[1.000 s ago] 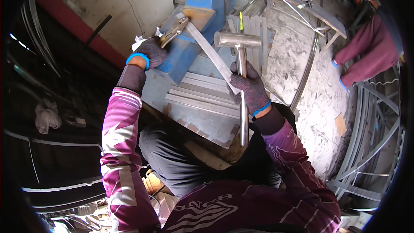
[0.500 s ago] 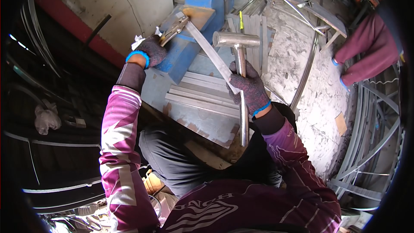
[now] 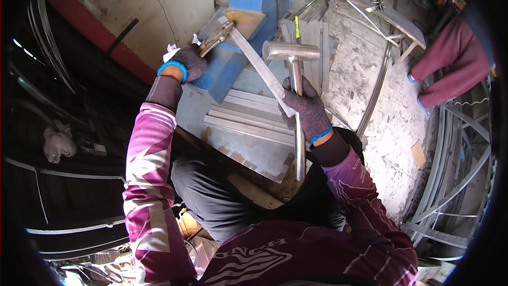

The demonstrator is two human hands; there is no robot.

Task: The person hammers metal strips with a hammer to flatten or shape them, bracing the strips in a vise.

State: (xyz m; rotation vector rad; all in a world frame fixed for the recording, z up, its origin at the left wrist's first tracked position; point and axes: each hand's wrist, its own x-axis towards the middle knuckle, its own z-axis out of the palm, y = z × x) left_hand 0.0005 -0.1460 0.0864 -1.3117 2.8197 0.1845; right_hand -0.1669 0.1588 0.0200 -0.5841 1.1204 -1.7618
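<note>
Blue-painted vise (image 3: 221, 77) sits at upper centre, worn brown flat on top, with the end of a flat metal bar (image 3: 256, 63) over that flat. Left hand (image 3: 189, 64), gloved, is closed around metal pliers (image 3: 216, 38); plier jaws meet the bar's upper end. Bar slants down from there to the right hand (image 3: 308, 107), also gloved, which is wrapped around the handle of a hammer (image 3: 291, 51). Bar's lower end is right at those fingers, beside the handle; cannot tell if they pinch the bar too. Hammer is roughly upright in view, head up top, handle end toward the knees. Crumpled white material (image 3: 172, 52) just beyond the left hand. Containers: one clear plastic bag (image 3: 59, 143), far left in shadow, crumpled; contents cannot be made out. Grey metal plate (image 3: 254, 161) under the vise bears several flat strips (image 3: 248, 116) side by side; more strips (image 3: 317, 47) lie beyond the hammer, a yellow-green item (image 3: 297, 27) among them. Low bench (image 3: 405, 25) at upper right carries metal pieces, too small to identify. Another person (image 3: 455, 58) in maroon trousers is at right, well apart, near metal framing (image 3: 450, 180).
</note>
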